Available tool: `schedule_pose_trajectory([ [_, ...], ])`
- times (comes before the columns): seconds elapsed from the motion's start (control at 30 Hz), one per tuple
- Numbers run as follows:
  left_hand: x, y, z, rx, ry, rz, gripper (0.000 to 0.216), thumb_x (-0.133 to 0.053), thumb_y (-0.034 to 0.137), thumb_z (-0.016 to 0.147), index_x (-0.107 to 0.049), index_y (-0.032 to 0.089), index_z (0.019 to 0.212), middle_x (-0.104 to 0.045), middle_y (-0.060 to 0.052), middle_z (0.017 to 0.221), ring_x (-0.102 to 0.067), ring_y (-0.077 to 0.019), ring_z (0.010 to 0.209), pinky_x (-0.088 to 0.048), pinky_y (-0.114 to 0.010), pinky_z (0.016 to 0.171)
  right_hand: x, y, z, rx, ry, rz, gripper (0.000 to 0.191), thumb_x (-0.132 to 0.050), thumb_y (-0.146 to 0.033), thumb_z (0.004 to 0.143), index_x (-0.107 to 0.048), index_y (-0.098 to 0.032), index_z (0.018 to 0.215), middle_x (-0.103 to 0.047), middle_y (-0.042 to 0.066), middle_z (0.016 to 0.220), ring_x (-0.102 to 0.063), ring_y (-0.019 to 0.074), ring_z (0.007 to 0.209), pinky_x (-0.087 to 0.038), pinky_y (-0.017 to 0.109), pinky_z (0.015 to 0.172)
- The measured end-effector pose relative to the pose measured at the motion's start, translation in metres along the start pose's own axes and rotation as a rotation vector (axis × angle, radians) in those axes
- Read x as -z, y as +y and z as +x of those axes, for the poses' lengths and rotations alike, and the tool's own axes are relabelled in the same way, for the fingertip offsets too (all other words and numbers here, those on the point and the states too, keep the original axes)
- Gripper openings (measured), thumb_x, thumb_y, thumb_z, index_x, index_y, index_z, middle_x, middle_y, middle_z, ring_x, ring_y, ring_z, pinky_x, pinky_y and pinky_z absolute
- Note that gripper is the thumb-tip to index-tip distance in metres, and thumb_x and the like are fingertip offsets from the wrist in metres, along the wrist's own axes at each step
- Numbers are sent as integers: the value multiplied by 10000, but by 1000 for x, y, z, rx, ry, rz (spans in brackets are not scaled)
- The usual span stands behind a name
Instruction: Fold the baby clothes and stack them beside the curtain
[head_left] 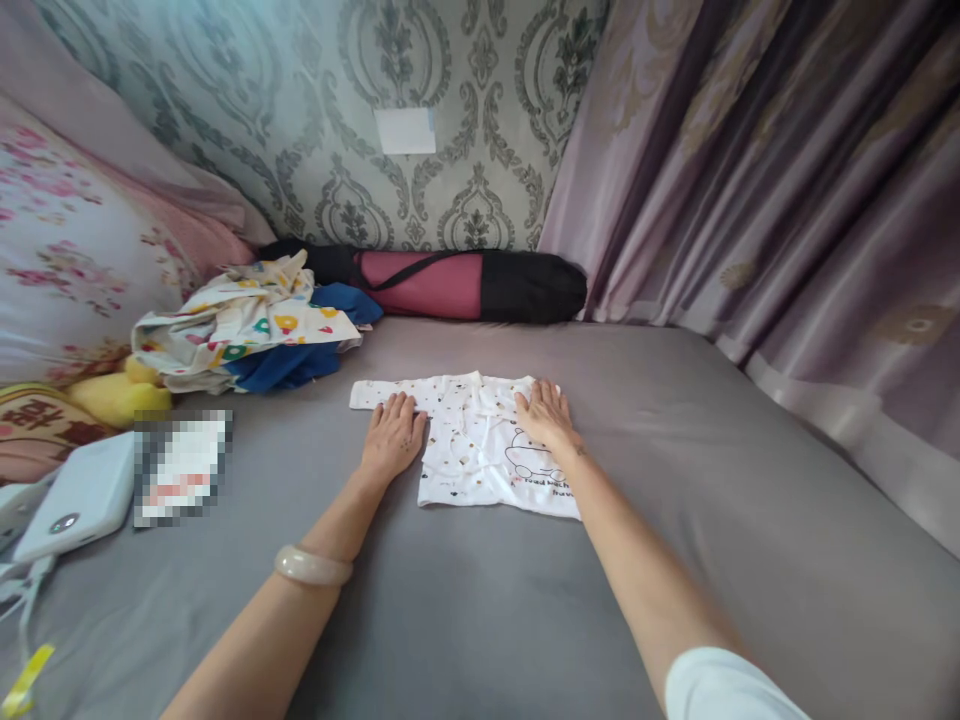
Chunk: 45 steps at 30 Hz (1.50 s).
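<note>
A small white baby shirt (pixel 465 450) with little printed spots and a line-drawn figure lies spread on the grey bed sheet (pixel 480 600). Its left sleeve stretches out sideways. My left hand (pixel 394 435) lies flat at the lower edge of that sleeve, beside the shirt's body, fingers pointing away from me. On the upper right part of the shirt my right hand (pixel 547 412) rests with its fingers stretched out. My right hand and forearm cover the other sleeve and part of the printed side.
At the back left lies a heap of patterned and blue clothes (pixel 255 325). Behind it, a maroon and black rolled bag (pixel 442 285) runs along the wall. A white power bank (pixel 79 500) with a cable, a blurred-out packet (pixel 184 468) and a yellow plush toy (pixel 124 395) lie left. Curtains (pixel 750 180) hang right.
</note>
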<state>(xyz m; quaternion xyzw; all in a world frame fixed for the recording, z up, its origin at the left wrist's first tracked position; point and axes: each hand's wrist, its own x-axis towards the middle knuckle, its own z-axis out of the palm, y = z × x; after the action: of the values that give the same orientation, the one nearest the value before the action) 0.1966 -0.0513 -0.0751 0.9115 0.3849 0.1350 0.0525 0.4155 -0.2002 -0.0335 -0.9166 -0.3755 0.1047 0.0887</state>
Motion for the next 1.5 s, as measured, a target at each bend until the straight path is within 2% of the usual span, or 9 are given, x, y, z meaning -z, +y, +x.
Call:
schedule_pose_trajectory([
  [0.13, 5, -3, 9, 37, 14, -144, 441, -297, 329, 971, -485, 121, 1311, -484, -151, 1414, -387, -247, 1351, -255, -441, 1129, 0, -32, -12, 200, 125, 20, 667, -122, -462, 983, -187, -64, 1514, -95, 122, 1590, -39, 245, 1458, -23, 432, 1164],
  [0.23, 16, -14, 20, 106, 91, -218, 409, -333, 308, 956, -518, 120, 1267, -572, -154, 1299, -505, -231, 1235, -369, -360, 1050, -16, -52, -23, 344, 49, 21, 649, -140, -453, 984, -209, -87, 1515, -116, 87, 1591, -50, 246, 1458, -48, 420, 1166],
  [0.37, 35, -43, 34, 365, 103, -109, 406, -458, 330, 896, -556, 103, 1218, -596, -179, 1212, -530, -280, 1179, -394, -360, 1001, -33, -57, -24, 352, -22, -18, 649, -179, -426, 980, -210, -51, 1509, -140, 81, 1586, -61, 262, 1456, -66, 417, 1169],
  [0.53, 45, -75, 51, 619, -3, -97, 470, -493, 435, 870, -586, 69, 1150, -588, -234, 1224, -526, -334, 1190, -399, -378, 971, -21, -62, -10, 325, -109, -25, 634, -217, -414, 974, -262, -58, 1496, -161, 103, 1581, -98, 286, 1450, -86, 473, 1161],
  [0.67, 40, -79, 67, 654, -57, -146, 413, -511, 461, 853, -634, 109, 1031, -647, -217, 1149, -586, -330, 1124, -443, -358, 896, -18, -88, 3, 373, -8, -16, 580, -238, -329, 975, -315, -33, 1468, -207, 145, 1566, -117, 262, 1449, -76, 436, 1164],
  [0.87, 39, -80, 77, 703, -70, -209, 318, -606, 389, 791, -627, 135, 981, -663, -204, 1125, -619, -325, 1081, -471, -338, 814, -39, -126, 14, 438, 3, 1, 570, -266, -221, 950, -274, 0, 1475, -227, 157, 1559, -147, 256, 1443, -102, 375, 1158],
  [1.23, 37, -78, 74, 645, 114, -346, 324, -409, 400, 919, -502, 147, 1099, -662, -127, 1063, -640, -222, 975, -481, -278, 773, -58, -129, 9, 427, 109, 10, 585, -245, -400, 985, -275, -128, 1502, -232, 142, 1561, -182, 264, 1432, -79, 406, 1144],
  [1.37, 44, -75, 63, 546, 126, -188, 287, -409, 370, 923, -470, 177, 1127, -668, -137, 1049, -629, -266, 1017, -459, -321, 805, -53, -130, 7, 432, 90, -7, 566, -269, -382, 978, -296, -158, 1497, -222, 130, 1567, -176, 264, 1432, -78, 404, 1141],
  [1.5, 46, -73, 54, 474, 15, 57, 305, -310, 316, 957, -432, 145, 1177, -692, -171, 980, -660, -287, 956, -455, -347, 792, -52, -130, 8, 425, 73, -16, 580, -297, -370, 964, -302, -133, 1493, -219, 137, 1567, -165, 268, 1434, -72, 402, 1144],
])
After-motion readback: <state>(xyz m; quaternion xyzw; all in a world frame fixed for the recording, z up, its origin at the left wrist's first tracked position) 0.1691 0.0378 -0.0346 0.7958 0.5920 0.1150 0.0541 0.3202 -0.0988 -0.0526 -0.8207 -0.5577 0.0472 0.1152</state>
